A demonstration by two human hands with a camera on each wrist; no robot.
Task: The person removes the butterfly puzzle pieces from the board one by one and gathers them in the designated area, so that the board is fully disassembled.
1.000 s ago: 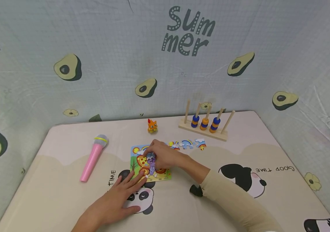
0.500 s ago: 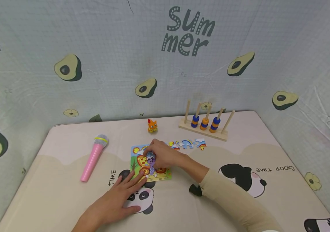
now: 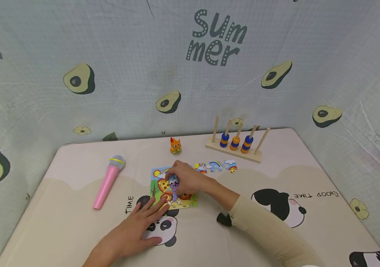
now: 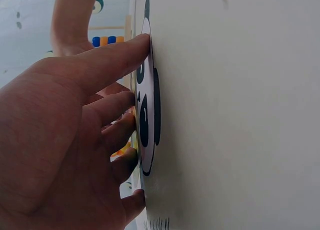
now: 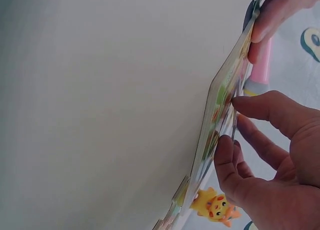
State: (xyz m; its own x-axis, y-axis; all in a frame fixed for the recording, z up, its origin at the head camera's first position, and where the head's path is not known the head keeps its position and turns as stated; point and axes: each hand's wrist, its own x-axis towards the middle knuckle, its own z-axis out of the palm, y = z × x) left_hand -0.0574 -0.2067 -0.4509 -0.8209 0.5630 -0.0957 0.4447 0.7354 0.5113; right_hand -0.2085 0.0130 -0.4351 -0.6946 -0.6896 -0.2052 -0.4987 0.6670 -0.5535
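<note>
Head view: your right hand (image 3: 188,178) pinches a puzzle piece (image 3: 174,181), loose pieces (image 3: 215,166) at two o'clock; your left hand (image 3: 138,226), fingers spread, sits farther.

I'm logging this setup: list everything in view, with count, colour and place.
Puzzle board: 1, multicoloured, centre.
Held puzzle piece: 1, purplish, partly hidden, mid-board.
Loose puzzle pieces: 3, multicoloured, right of the board's far edge.
Toy microphone: 1, pink, grey and yellow, left.
Animal figure: 1, orange, beyond the board.
Bead rack: 1, wooden, blue and orange beads, back right.
Tabletop: 1, beige and pale pink, beneath.
Walls: 3, grey-white, avocado-printed, behind and both sides.
Sleeve: 1, tan, lower right.
Left hand: 1, bare, board's near-left corner.
Right hand: 1, bare, pinching the held piece.
</note>
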